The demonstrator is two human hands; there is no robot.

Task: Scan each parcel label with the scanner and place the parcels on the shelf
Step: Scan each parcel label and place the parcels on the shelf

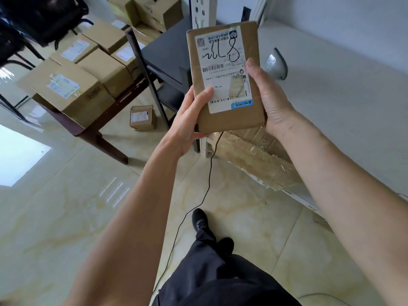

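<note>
parcel [225, 76]: one flat brown parcel is held up between both hands, label [223, 69] faced to the camera, apparently to be read.
left hand [189, 120]: its lower left edge is gripped, thumb pressed on the label.
right hand [271, 102]: the right edge is clasped.
scanner [277, 64]: one, laid on the white shelf [344, 111], untouched.
waiting boxes [66, 89]: about five counted on the dark table [88, 131], one on the floor.

Single head-worn view; looks forward and down, close over both forearms toward the floor [66, 206].
</note>
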